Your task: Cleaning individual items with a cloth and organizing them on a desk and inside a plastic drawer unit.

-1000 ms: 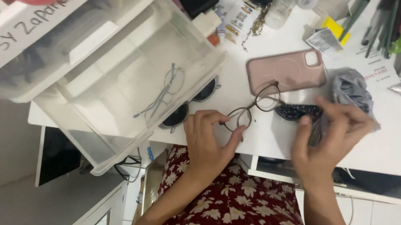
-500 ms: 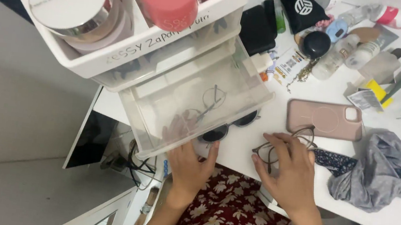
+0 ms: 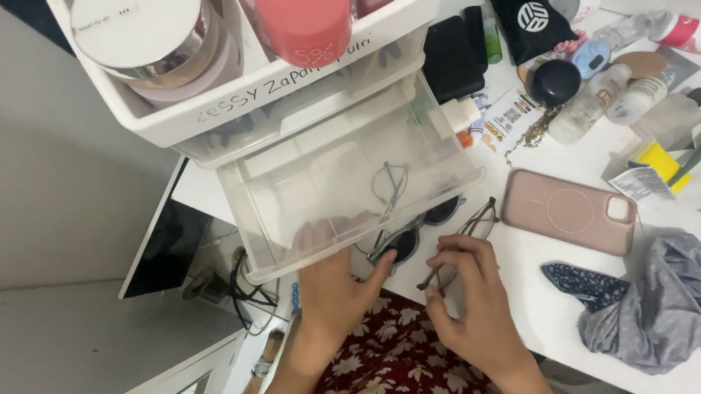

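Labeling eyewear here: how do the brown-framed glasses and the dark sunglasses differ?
The brown-framed glasses have thin rims and clear lenses; the dark sunglasses have dark lenses. The right hand holds the glasses tilted above the desk; the sunglasses lie under the open clear drawer, the left hand beside them. Both are eyewear.

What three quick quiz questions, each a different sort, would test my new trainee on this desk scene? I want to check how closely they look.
1. True or false: the clear drawer is pulled open.
2. Which does the right hand hold: (a) the pink phone, (b) the brown-framed glasses, (c) the grey cloth?
3. Name what lies under the drawer's front edge, beside the left hand.

Key: 1 true. 2 b. 3 the dark sunglasses.
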